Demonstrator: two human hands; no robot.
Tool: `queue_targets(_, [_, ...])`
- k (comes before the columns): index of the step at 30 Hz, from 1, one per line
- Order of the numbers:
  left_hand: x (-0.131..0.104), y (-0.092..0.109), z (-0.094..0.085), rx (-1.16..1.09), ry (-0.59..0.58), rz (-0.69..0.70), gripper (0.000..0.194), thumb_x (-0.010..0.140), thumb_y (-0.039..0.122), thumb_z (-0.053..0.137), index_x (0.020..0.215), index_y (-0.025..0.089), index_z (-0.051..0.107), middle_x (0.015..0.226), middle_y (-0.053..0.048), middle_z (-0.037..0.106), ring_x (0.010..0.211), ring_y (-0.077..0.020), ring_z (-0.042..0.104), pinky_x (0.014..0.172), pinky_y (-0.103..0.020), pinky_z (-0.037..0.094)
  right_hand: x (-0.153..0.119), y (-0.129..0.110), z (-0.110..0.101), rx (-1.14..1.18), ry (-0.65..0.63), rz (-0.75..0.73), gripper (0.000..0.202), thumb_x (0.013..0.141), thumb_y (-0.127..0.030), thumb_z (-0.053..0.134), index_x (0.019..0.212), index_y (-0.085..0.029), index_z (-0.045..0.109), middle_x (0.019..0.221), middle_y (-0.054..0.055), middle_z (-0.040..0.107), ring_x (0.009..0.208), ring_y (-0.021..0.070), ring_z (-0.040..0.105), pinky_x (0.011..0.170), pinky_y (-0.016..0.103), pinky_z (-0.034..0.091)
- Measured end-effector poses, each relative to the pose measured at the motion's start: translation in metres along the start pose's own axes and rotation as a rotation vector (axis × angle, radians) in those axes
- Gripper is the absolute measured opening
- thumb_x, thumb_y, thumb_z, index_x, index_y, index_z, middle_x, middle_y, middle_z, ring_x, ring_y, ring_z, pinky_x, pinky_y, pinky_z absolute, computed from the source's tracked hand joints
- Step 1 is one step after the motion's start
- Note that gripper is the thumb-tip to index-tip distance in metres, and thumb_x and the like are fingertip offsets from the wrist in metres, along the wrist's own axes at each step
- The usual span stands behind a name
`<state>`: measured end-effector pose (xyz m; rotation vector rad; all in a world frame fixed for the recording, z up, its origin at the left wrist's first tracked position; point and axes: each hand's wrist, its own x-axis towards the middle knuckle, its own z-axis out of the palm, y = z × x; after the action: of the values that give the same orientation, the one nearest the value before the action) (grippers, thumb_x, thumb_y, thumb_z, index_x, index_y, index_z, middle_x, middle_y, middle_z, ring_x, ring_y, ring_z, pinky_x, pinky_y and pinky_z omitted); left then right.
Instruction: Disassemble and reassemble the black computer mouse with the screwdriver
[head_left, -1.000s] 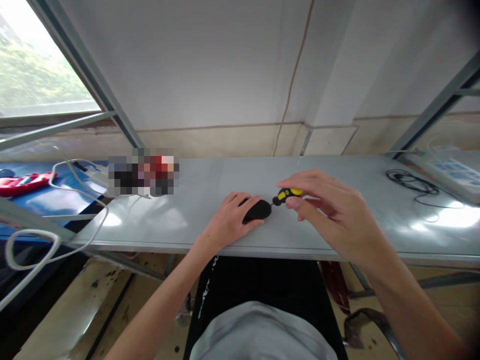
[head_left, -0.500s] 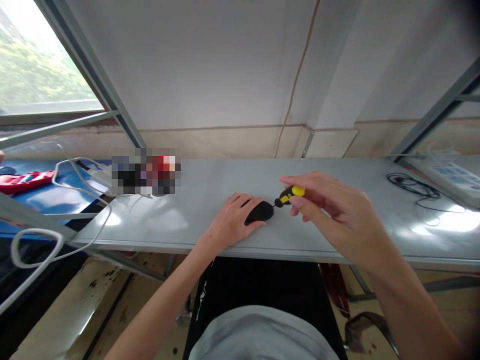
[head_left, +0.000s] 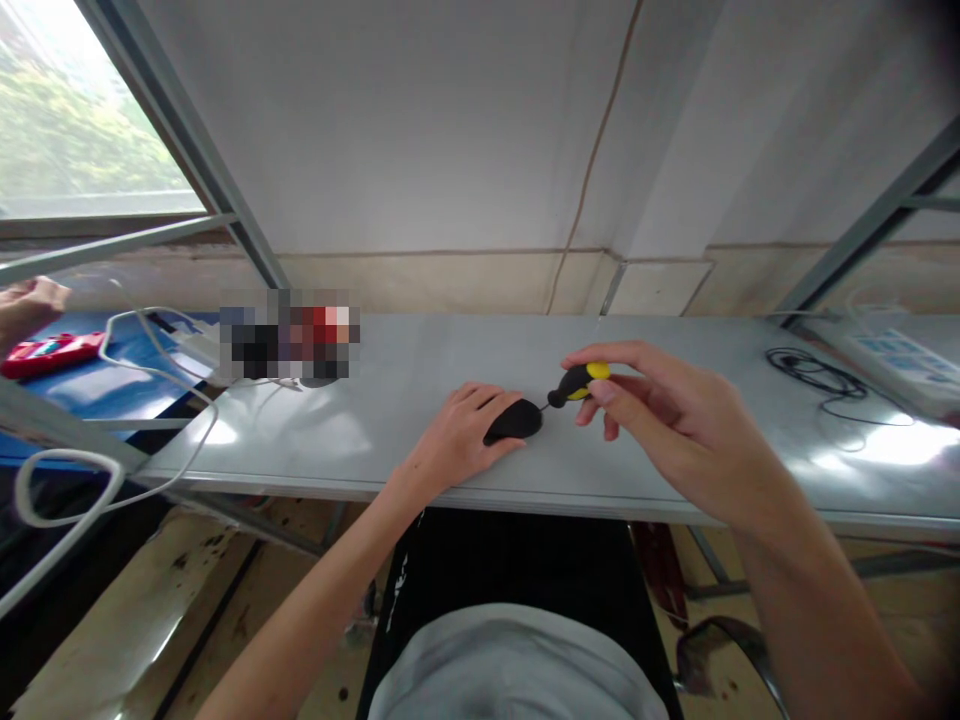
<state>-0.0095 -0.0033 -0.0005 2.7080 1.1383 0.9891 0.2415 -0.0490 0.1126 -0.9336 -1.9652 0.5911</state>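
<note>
A black computer mouse lies on the grey table. My left hand is wrapped round its left side, fingers over the far edge and thumb along the near edge. A short screwdriver with a black and yellow handle is pinched between the thumb and fingers of my right hand. The screwdriver slants down to the left, and its thin shaft meets the right end of the mouse. Whether the tip sits in a hole there is too small to tell.
At the left, a white cable loops over the table edge near a blurred patch of items. A red object and another person's hand are further left. A black coiled cable lies at the right.
The screwdriver handle has turned in my right hand, showing more black and less yellow. The other person's hand has come further into view at the left. My left hand still holds the mouse.
</note>
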Motion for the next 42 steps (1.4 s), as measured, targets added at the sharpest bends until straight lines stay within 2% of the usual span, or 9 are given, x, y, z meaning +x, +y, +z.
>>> queue_targets(4, [0.0001,-0.0001,-0.0011,-0.026,0.008,-0.003,0.053,0.097,0.042,0.08,0.143,0.025,0.06,0.137,-0.011,0.072,0.126,-0.0309,0.067,0.113,-0.05,0.052,-0.0005,-0.003,0.0042,0.042,0.017,0.028,0.025,0.107,-0.036,0.064,0.129,-0.029,0.075,0.105,0.004,0.078,0.082,0.0161,0.077,0.063,0.024,0.063])
queue_targets(9, [-0.0001,-0.0011,-0.0017,-0.076,0.019,-0.023,0.057,0.091,0.04,0.087,0.139,0.023,0.06,0.136,-0.01,0.073,0.125,-0.0305,0.068,0.112,-0.049,0.053,0.0007,-0.0015,0.0071,0.128,0.048,-0.008,0.021,0.106,-0.036,0.068,0.123,-0.034,0.08,0.114,0.003,0.076,0.076,0.0123,0.074,0.061,0.023,0.062])
queue_targets(16, [-0.0013,-0.0044,-0.0008,-0.092,0.005,-0.046,0.055,0.092,0.041,0.086,0.138,0.025,0.06,0.136,-0.011,0.071,0.126,-0.0306,0.067,0.112,-0.049,0.053,-0.0012,-0.0029,0.0049,0.151,-0.012,0.006,0.024,0.106,-0.034,0.067,0.127,-0.04,0.079,0.121,0.002,0.074,0.08,0.0117,0.075,0.062,0.022,0.061])
queue_targets(20, [-0.0016,-0.0051,-0.0006,-0.095,-0.002,-0.048,0.053,0.094,0.04,0.084,0.139,0.026,0.059,0.136,-0.01,0.07,0.128,-0.0303,0.066,0.114,-0.049,0.052,-0.0023,-0.007,0.0041,0.167,-0.037,0.023,0.025,0.108,-0.034,0.065,0.128,-0.038,0.078,0.117,0.001,0.075,0.077,0.0099,0.073,0.061,0.02,0.059])
queue_targets(26, [-0.0018,-0.0056,0.0009,-0.066,-0.008,-0.033,0.055,0.095,0.042,0.083,0.14,0.026,0.057,0.136,-0.01,0.069,0.126,-0.0313,0.066,0.114,-0.05,0.051,-0.0017,-0.0097,0.0017,0.171,-0.063,0.062,0.024,0.11,-0.038,0.061,0.127,-0.032,0.076,0.094,0.001,0.079,0.072,0.0103,0.071,0.062,0.019,0.058])
queue_targets(31, [-0.0023,-0.0059,0.0015,-0.061,-0.005,-0.024,0.055,0.095,0.042,0.082,0.141,0.025,0.056,0.136,-0.01,0.069,0.124,-0.0307,0.065,0.113,-0.049,0.051,-0.0024,-0.0067,-0.0005,0.201,-0.059,0.078,0.025,0.109,-0.041,0.062,0.127,-0.031,0.077,0.102,0.003,0.081,0.08,0.0138,0.076,0.062,0.021,0.06])
queue_targets(34, [-0.0016,-0.0052,0.0012,-0.051,-0.01,-0.024,0.056,0.095,0.041,0.082,0.141,0.025,0.056,0.136,-0.01,0.069,0.124,-0.0307,0.065,0.112,-0.049,0.051,-0.0035,-0.0048,0.0004,0.222,-0.061,0.081,0.022,0.108,-0.041,0.065,0.124,-0.034,0.079,0.106,0.002,0.08,0.076,0.0123,0.076,0.062,0.021,0.06])
queue_targets(38, [-0.0001,-0.003,-0.0004,-0.049,-0.032,-0.037,0.052,0.096,0.04,0.082,0.139,0.025,0.057,0.134,-0.01,0.069,0.123,-0.0308,0.065,0.112,-0.049,0.051,-0.0026,-0.0031,0.006,0.279,-0.029,0.034,0.017,0.107,-0.037,0.068,0.117,-0.036,0.082,0.122,0.002,0.076,0.077,0.0104,0.077,0.059,0.02,0.059])
queue_targets(42, [-0.0002,-0.0019,-0.0016,-0.039,-0.033,-0.037,0.053,0.096,0.041,0.081,0.14,0.024,0.056,0.134,-0.01,0.068,0.123,-0.0308,0.064,0.112,-0.048,0.05,-0.0005,-0.002,0.0093,0.284,0.001,0.015,0.018,0.107,-0.035,0.068,0.116,-0.037,0.083,0.114,0.002,0.073,0.074,0.0095,0.075,0.058,0.02,0.059])
